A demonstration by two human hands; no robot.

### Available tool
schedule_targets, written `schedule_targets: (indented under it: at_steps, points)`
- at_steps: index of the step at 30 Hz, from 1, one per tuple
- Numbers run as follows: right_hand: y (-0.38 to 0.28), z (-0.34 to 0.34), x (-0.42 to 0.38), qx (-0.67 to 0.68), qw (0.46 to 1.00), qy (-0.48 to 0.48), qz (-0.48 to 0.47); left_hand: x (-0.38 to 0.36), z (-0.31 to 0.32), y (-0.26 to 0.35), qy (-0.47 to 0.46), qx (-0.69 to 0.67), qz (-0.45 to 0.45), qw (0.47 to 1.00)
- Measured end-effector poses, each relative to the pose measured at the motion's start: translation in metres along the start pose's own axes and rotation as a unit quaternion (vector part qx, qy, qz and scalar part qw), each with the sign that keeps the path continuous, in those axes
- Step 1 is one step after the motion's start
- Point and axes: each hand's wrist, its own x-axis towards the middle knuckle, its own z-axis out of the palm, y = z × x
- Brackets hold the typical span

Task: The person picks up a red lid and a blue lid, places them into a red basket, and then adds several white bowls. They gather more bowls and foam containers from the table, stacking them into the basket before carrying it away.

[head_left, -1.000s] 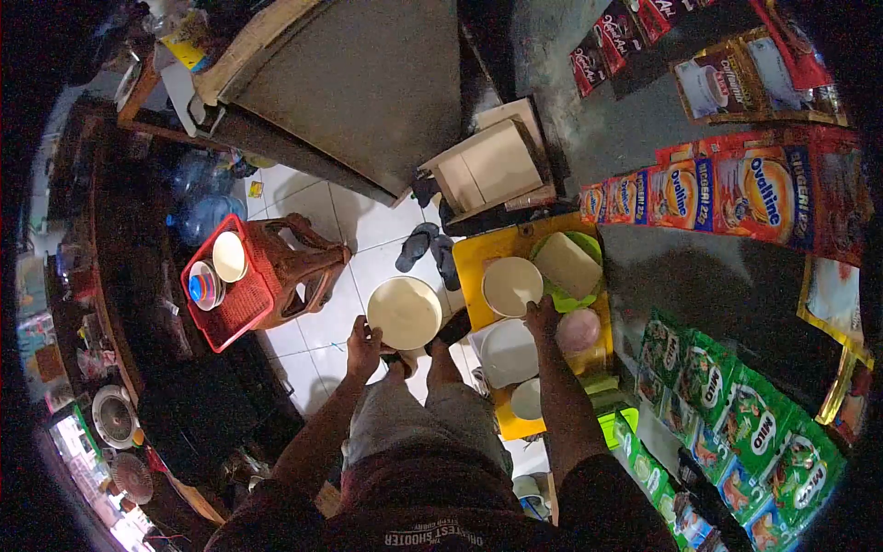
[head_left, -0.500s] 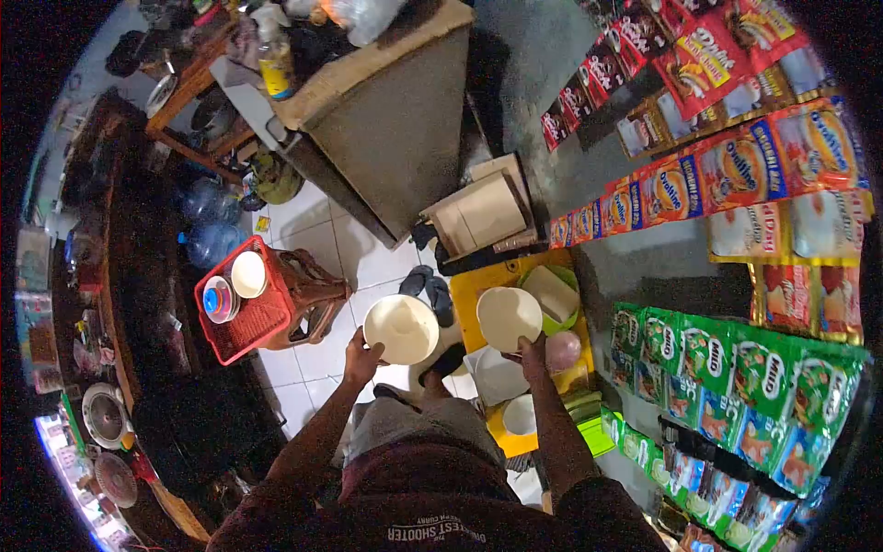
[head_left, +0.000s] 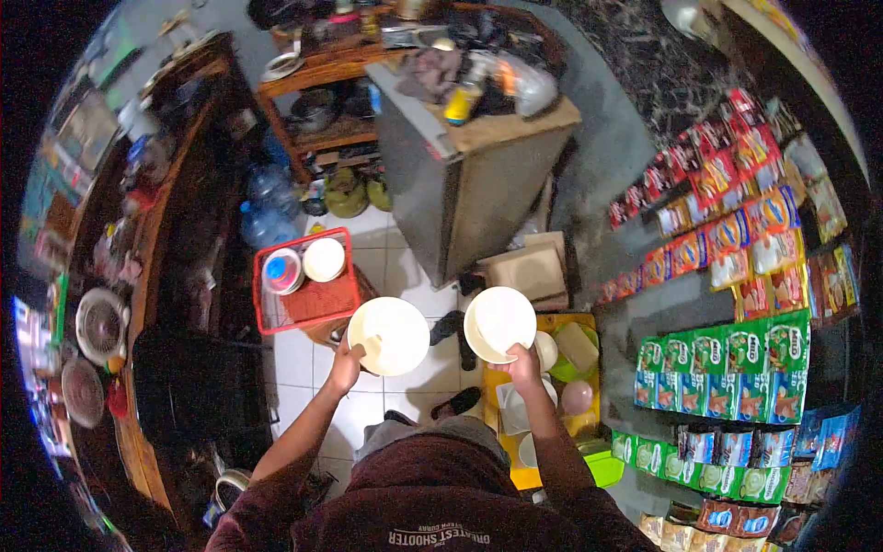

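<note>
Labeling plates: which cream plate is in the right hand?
The plate over the yellow tray, gripped by the right hand; the other plate, beside the red basket, is left-held.

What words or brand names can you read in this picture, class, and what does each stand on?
"MILO": green sachet strips hanging on the right wall.
"GREATEST SHOOTER": back of the person's dark maroon shirt; the smaller lines around it are too blurred.
Red and orange sachet strips: print too small to read.
Yellow bottle: label unreadable.

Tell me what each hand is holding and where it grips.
Left hand holds a cream plate by its lower-left rim; right hand holds another cream plate by its bottom rim.
</note>
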Motion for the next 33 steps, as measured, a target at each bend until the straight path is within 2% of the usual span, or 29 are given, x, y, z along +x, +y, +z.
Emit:
schedule_targets:
  at_steps: [2, 8, 11, 14, 20, 23, 26, 30, 33]
  points:
    - [0.005, 0.028, 0.001, -0.008, 0.999, -0.047, 0.012, -0.024, -0.024, 0.013, 0.042, -0.015, 0.013, 0.999]
    - [0.021, 0.115, -0.010, -0.055, 0.992, -0.091, 0.062, -0.089, -0.104, 0.005, 0.111, -0.035, 0.063, 0.991]
    - [0.037, 0.150, -0.012, -0.057, 0.993, -0.089, 0.048, -0.117, -0.126, 0.001, 0.136, -0.064, 0.028, 0.988]
    - [0.040, 0.180, -0.020, -0.093, 0.989, -0.097, 0.054, -0.137, -0.128, 0.008, 0.204, -0.098, 0.033, 0.973]
    - [0.030, 0.205, -0.037, -0.106, 0.978, -0.157, 0.088, -0.147, -0.128, 0.017, 0.212, -0.132, 0.036, 0.968]
    - [0.025, 0.204, -0.038, -0.069, 0.985, -0.136, 0.081, -0.142, -0.122, 0.018, 0.199, -0.218, 0.036, 0.955]
    - [0.015, 0.202, -0.036, -0.031, 0.983, -0.158, 0.086, -0.132, -0.113, 0.023, 0.199, -0.226, 0.082, 0.950]
    - [0.006, 0.187, -0.016, -0.019, 0.980, -0.178, 0.091, -0.118, -0.098, 0.030, 0.211, -0.204, 0.091, 0.952]
    - [-0.010, 0.180, -0.004, -0.026, 0.975, -0.194, 0.106, -0.105, -0.078, 0.045, 0.274, -0.185, 0.095, 0.939]
